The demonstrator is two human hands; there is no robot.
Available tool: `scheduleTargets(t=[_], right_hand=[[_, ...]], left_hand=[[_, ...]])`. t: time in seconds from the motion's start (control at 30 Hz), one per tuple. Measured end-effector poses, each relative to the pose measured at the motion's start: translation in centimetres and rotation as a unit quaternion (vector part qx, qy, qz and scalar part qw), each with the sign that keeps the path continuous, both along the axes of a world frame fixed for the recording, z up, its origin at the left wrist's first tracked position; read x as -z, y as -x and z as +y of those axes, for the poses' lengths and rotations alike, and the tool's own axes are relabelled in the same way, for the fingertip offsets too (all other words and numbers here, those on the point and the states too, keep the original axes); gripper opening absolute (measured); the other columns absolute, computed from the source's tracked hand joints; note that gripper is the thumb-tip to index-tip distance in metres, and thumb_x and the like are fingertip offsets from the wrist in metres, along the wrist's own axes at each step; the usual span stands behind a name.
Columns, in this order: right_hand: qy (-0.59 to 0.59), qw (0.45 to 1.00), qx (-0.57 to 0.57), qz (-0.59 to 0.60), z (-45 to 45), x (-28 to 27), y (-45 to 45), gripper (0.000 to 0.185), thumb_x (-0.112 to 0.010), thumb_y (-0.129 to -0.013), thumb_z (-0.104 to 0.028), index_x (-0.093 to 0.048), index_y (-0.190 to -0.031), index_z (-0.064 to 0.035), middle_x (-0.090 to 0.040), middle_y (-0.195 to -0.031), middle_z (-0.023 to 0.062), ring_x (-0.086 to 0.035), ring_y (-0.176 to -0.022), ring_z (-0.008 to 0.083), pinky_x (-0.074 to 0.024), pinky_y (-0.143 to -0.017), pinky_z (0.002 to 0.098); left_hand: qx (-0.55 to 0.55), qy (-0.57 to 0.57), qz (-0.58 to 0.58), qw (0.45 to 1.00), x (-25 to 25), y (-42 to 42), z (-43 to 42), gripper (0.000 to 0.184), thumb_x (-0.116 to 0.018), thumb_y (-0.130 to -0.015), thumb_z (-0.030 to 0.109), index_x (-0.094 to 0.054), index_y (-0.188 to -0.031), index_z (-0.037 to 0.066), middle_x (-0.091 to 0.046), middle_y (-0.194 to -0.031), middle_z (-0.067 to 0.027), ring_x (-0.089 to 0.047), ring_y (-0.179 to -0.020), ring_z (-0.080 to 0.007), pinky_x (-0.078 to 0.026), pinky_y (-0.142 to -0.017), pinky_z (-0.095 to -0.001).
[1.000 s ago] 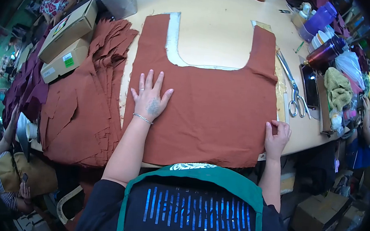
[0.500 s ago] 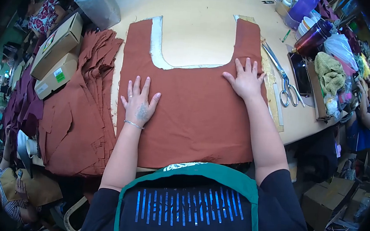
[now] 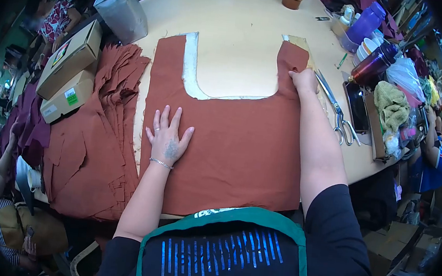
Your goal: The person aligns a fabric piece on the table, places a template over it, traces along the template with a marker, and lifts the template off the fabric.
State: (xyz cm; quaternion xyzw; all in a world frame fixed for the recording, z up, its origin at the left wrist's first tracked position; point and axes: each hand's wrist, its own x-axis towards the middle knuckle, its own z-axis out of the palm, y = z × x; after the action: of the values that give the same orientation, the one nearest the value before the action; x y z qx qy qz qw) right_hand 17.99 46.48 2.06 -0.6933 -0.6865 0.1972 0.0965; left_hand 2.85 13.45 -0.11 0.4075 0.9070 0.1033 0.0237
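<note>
A rust-brown fabric piece with a deep U-shaped cutout lies spread before me. Under it, a whitish layer shows along the cutout, and a tan layer peeks out at the upper right. My left hand rests flat on the fabric's left part, fingers spread. At the outer edge of the right strap, my right hand is closed on the cloth, its thumb on top and the other fingers mostly hidden. Large metal scissors lie just right of that hand.
Layered brown fabric is piled at the left beside cardboard boxes and a wrapped block. Along the right stand a phone, a dark bottle and a box with a green cloth. Other people sit at both sides.
My right hand has gone from lying flat with spread fingers to closing on the right strap's edge, slightly farther up it. The left hand stays flat on the fabric. The view has tilted slightly.
</note>
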Motion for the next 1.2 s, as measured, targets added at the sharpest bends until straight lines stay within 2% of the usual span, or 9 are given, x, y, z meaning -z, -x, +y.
scheduleTargets(t=[0.1, 0.2, 0.33, 0.5, 0.8, 0.93, 1.03, 1.07, 1.2], right_hand=[[0.016, 0.982, -0.089, 0.164, 1.3, 1.8, 0.1, 0.021, -0.063, -0.071, -0.02, -0.061, -0.089, -0.0096, -0.056, -0.102, 0.0136, -0.054, -0.095, 0.0291, -0.0432, -0.078, 0.0326], [-0.252, 0.875, -0.299, 0.284, -2.1, 1.3, -0.9, 0.009, -0.055, -0.07, -0.002, -0.059, -0.078, -0.0061, -0.056, -0.097, 0.0138, -0.054, -0.091, 0.0307, -0.0444, -0.074, 0.033], [-0.276, 0.756, -0.581, 0.124, -13.6, -0.2, -6.3, 0.017, -0.052, -0.067, 0.002, -0.056, -0.081, -0.0069, -0.05, -0.108, 0.0126, -0.047, -0.106, 0.0277, -0.0379, -0.087, 0.0443], [-0.109, 0.806, -0.571, 0.113, -22.0, 0.2, -13.2, 0.022, -0.062, -0.065, -0.013, -0.057, -0.087, -0.0078, -0.051, -0.11, 0.0088, -0.044, -0.111, 0.024, -0.0302, -0.093, 0.0454], [-0.101, 0.87, -0.45, 0.177, -25.0, 0.1, -11.9, 0.036, -0.065, -0.068, -0.025, -0.055, -0.098, -0.0091, -0.041, -0.123, 0.0129, -0.032, -0.12, 0.0296, -0.0259, -0.095, 0.0492], [-0.027, 0.809, -0.582, 0.076, -25.9, -0.3, -10.6, 0.038, -0.063, -0.07, -0.031, -0.055, -0.102, -0.0099, -0.037, -0.126, 0.0147, -0.027, -0.123, 0.029, -0.0223, -0.097, 0.0514], [0.068, 0.657, -0.725, 0.195, -25.6, 0.7, -10.3, 0.031, -0.058, -0.075, -0.027, -0.056, -0.1, -0.0089, -0.047, -0.118, 0.0137, -0.034, -0.12, 0.0262, -0.0219, -0.097, 0.0515], [0.145, 0.666, -0.661, 0.313, -26.1, 0.7, -10.2, 0.023, -0.056, -0.078, -0.02, -0.058, -0.097, -0.0073, -0.058, -0.102, 0.0105, -0.048, -0.107, 0.0256, -0.0231, -0.098, 0.0487], [0.283, 0.697, -0.523, 0.401, -26.2, -0.7, -10.3, 0.016, -0.056, -0.078, -0.01, -0.06, -0.092, -0.003, -0.062, -0.087, 0.0091, -0.059, -0.085, 0.0209, -0.0398, -0.085, 0.0366]], left_hand=[[0.001, -0.005, -0.001, 1.0, 0.1, 0.3, 0.1, 0.059, -0.051, -0.076, 0.045, -0.036, -0.126, 0.019, -0.023, -0.135, -0.0088, -0.013, -0.127, -0.0303, -0.015, -0.093, -0.0623], [-0.003, -0.011, -0.004, 1.0, 0.2, 0.3, 0.1, 0.058, -0.052, -0.077, 0.044, -0.035, -0.127, 0.021, -0.023, -0.136, -0.0072, -0.014, -0.127, -0.0286, -0.015, -0.093, -0.0614], [0.007, -0.026, 0.013, 1.0, 0.7, 0.5, -0.1, 0.058, -0.049, -0.077, 0.047, -0.035, -0.126, 0.02, -0.023, -0.136, -0.0078, -0.015, -0.126, -0.0303, -0.016, -0.093, -0.0618], [0.011, -0.036, 0.022, 0.999, 1.1, 0.6, -0.2, 0.058, -0.048, -0.077, 0.049, -0.037, -0.126, 0.02, -0.024, -0.135, -0.0087, -0.016, -0.126, -0.0305, -0.017, -0.092, -0.0626], [0.003, -0.02, 0.016, 1.0, 1.1, 0.6, -0.1, 0.058, -0.047, -0.078, 0.051, -0.036, -0.126, 0.02, -0.025, -0.135, -0.0086, -0.015, -0.127, -0.0295, -0.015, -0.093, -0.0621], [0.002, -0.019, 0.023, 1.0, 1.3, 0.7, 0.0, 0.059, -0.046, -0.077, 0.051, -0.036, -0.126, 0.02, -0.025, -0.135, -0.0085, -0.015, -0.127, -0.0293, -0.015, -0.094, -0.062], [0.005, -0.025, 0.024, 0.999, 1.2, 0.6, 0.0, 0.057, -0.047, -0.078, 0.049, -0.038, -0.125, 0.019, -0.025, -0.135, -0.0085, -0.015, -0.127, -0.0292, -0.015, -0.093, -0.0622], [0.007, -0.029, 0.024, 0.999, 1.1, 0.5, -0.1, 0.055, -0.048, -0.078, 0.048, -0.039, -0.124, 0.018, -0.024, -0.135, -0.0085, -0.015, -0.127, -0.0292, -0.015, -0.093, -0.0623], [0.088, -0.095, 0.097, 0.987, 0.2, -1.5, -0.2, 0.046, -0.051, -0.079, 0.04, -0.046, -0.117, 0.014, -0.031, -0.131, -0.0075, -0.019, -0.126, -0.0296, -0.02, -0.091, -0.0622]])
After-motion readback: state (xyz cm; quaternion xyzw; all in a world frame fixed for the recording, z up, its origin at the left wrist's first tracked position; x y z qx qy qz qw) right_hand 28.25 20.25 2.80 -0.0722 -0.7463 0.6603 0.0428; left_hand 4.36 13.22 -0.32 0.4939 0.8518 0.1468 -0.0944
